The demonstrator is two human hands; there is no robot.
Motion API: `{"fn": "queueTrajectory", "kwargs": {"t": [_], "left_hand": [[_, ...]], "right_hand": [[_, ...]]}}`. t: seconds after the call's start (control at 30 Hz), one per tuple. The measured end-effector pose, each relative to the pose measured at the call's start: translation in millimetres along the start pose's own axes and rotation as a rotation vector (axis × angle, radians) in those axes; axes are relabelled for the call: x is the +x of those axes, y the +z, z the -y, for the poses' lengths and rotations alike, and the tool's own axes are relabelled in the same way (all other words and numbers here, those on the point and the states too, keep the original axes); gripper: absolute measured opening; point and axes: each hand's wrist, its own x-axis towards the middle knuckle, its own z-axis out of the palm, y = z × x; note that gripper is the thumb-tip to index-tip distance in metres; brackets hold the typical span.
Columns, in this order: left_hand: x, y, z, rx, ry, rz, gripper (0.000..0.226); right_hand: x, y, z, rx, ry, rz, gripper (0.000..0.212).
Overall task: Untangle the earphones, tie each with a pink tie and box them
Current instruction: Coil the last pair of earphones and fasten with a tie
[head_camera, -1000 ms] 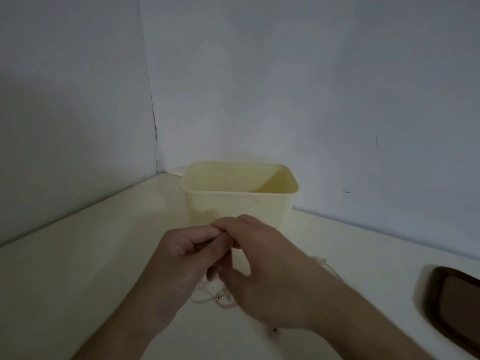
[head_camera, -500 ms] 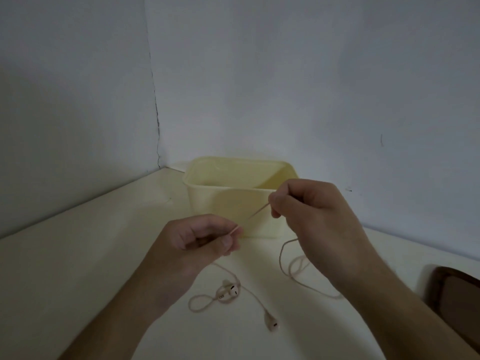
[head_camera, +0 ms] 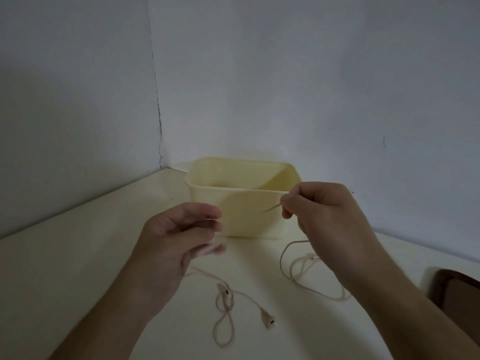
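Right hand (head_camera: 322,216) pinching a pink tie (head_camera: 272,208), left hand (head_camera: 181,237) blurred, fingers loosely curled, grip unclear

A pale cream surface (head_camera: 78,268) runs into the corner of two walls. Far centre on it stands an open pale yellow plastic box (head_camera: 249,216). Near centre lies a looped pink earphone cable with two earbuds (head_camera: 268,317); further cable loops (head_camera: 298,271) lie to the right. A dark brown tray (head_camera: 459,300) sits at the right edge.
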Motion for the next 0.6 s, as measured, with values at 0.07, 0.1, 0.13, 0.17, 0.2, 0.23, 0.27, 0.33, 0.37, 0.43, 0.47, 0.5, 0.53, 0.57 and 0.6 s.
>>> {"fn": "queueTrajectory", "kwargs": {"t": [0.07,0.1,0.13,0.17,0.2,0.23,0.27,0.33,0.37,0.43,0.47,0.5,0.53,0.57,0.6], "left_hand": [[-1,-2,-2,-0.019,-0.035,0.064,0.030],[-1,-4,-1,-0.004,-0.051,0.104,0.031],[-2,-4,0,0.016,-0.067,0.142,0.035],[-2,-4,2,0.027,-0.080,0.175,0.038],[-3,-2,4,0.024,-0.087,0.199,0.037],[-4,-1,6,0.008,-0.090,0.212,0.035],[-4,0,8,-0.015,-0.089,0.217,0.035],[-3,1,10,-0.070,-0.093,0.212,0.037],[-2,0,11,-0.109,-0.101,0.211,0.038],[-1,-2,9,-0.177,-0.121,0.213,0.040],[0,-3,9,-0.175,-0.124,0.212,0.041],[0,-4,9,-0.138,-0.117,0.215,0.044],[-1,-4,9,-0.077,-0.106,0.220,0.047],[-1,-4,9,-0.008,-0.095,0.223,0.048],[-1,-3,10,0.049,-0.091,0.225,0.049]], "right_hand": [[1,0,-2,-0.002,0.027,0.007,0.030],[1,1,-2,-0.002,0.032,0.011,0.031],[1,1,-2,-0.002,0.031,0.016,0.031],[1,2,-3,-0.004,0.025,0.027,0.031],[1,2,-3,-0.014,0.015,0.044,0.031],[1,4,-4,-0.036,0.004,0.067,0.031],[1,5,-4,-0.070,-0.005,0.094,0.030],[1,11,-7,-0.152,-0.012,0.152,0.029],[0,15,-9,-0.189,-0.006,0.178,0.028],[0,23,-13,-0.253,-0.002,0.192,0.027],[1,25,-14,-0.272,-0.008,0.172,0.028],[1,25,-15,-0.274,-0.014,0.141,0.028],[2,23,-15,-0.254,-0.021,0.106,0.029],[3,20,-15,-0.213,-0.025,0.072,0.030],[3,17,-15,-0.156,-0.027,0.046,0.031]]}}
